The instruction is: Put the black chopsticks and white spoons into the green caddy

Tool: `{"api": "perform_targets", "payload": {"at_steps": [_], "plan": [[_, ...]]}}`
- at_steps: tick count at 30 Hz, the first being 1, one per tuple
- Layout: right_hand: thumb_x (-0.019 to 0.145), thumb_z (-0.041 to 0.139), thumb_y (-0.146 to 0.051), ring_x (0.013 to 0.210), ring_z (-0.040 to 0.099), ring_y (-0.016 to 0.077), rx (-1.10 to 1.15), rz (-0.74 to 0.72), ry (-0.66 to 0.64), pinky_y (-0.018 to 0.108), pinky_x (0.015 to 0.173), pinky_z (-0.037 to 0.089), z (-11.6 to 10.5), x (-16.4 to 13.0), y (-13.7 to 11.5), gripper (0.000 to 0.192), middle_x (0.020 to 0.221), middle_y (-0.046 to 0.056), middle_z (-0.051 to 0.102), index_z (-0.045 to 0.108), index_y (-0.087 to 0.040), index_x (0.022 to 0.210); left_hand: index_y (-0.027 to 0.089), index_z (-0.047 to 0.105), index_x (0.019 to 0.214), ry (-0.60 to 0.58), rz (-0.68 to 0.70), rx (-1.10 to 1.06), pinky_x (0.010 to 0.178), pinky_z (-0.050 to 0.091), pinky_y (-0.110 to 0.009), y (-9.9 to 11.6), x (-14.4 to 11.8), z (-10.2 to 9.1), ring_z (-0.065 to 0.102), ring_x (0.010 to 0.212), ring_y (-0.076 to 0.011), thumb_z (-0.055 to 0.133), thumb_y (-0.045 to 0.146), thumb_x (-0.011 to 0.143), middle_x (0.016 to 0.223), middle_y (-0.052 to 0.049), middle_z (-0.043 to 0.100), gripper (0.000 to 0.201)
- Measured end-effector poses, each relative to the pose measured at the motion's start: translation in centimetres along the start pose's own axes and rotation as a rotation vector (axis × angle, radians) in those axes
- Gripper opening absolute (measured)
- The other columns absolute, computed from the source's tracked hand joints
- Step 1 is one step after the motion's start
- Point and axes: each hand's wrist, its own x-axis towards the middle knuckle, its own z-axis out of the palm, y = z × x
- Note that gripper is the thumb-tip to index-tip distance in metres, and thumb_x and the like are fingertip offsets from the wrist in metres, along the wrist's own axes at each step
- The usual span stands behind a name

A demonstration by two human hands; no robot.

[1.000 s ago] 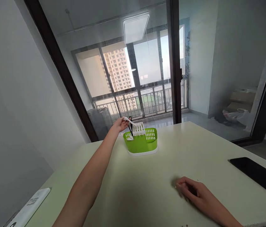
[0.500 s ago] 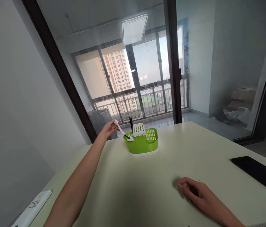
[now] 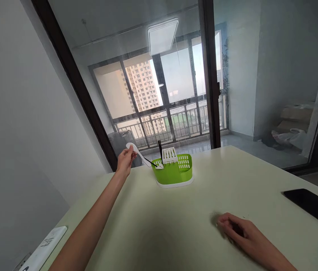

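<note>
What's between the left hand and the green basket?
In the head view, a white utensil from the left hand slants toward the green basket, beside a black stick.

"What do we see past our pale tabletop [image 3: 189, 210]?"
"Glass in a dark frame [image 3: 210, 75], then railings [image 3: 187, 114] and a tall building [image 3: 143, 81]."
"And beside us?"
"A plain grey wall [image 3: 20, 113], left."

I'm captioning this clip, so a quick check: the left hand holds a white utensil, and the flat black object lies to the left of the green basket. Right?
Not quite: the flat black object lies to the right of the green basket, as the head view shows. The left hand does hold a white utensil.
</note>
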Motion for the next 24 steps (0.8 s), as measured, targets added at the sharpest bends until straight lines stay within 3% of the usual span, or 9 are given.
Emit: {"api": "perform_targets", "payload": {"at_steps": [5, 14, 20, 24], "plan": [[0.099, 0.047, -0.061, 0.070, 0.052, 0.0172, -0.014, 0.009, -0.007, 0.026, 0.063, 0.042, -0.2, -0.2, -0.3, 0.043, 0.075, 0.001, 0.059, 0.069, -0.024, 0.093, 0.020, 0.058, 0.082, 0.042, 0.062, 0.054, 0.086, 0.058, -0.030, -1.5, -1.6, 0.9, 0.074, 0.083, -0.0175, 0.075, 0.044, 0.087, 0.079, -0.003, 0.075, 0.030], [0.099, 0.046, -0.062, 0.072, 0.052, 0.0182, -0.012, 0.022, -0.029, 0.026, 0.064, 0.041, -0.2, -0.3, 0.4, 0.044, 0.076, 0.001, 0.058, 0.068, -0.025, 0.097, 0.024, 0.052, 0.084, 0.067, 0.062, 0.219, 0.084, 0.058, -0.035, -4.9, -4.0, 1.9, 0.078, 0.088, -0.0245, 0.071, 0.042, 0.088, 0.084, -0.008, 0.078, 0.027], [0.098, 0.047, -0.062, 0.072, 0.052, 0.0181, -0.006, 0.033, -0.033, 0.027, 0.065, 0.040, -0.2, -0.3, 0.2, 0.042, 0.077, 0.001, 0.060, 0.068, -0.025, 0.097, 0.024, 0.056, 0.080, 0.075, 0.038, 0.409, 0.081, 0.054, -0.034, -6.5, -3.4, 1.6, 0.076, 0.082, -0.0261, 0.073, 0.039, 0.084, 0.077, -0.007, 0.076, 0.023], [0.098, 0.046, -0.063, 0.072, 0.051, 0.0181, 0.002, 0.043, -0.035, 0.027, 0.065, 0.040, -0.3, -0.2, -0.2, 0.045, 0.076, 0.001, 0.059, 0.069, -0.025, 0.095, 0.024, 0.058, 0.071, 0.073, 0.031, 0.539, 0.079, 0.050, -0.032, -7.5, -2.4, 1.9, 0.072, 0.092, -0.0297, 0.080, 0.039, 0.076, 0.078, -0.008, 0.074, 0.028]]}}
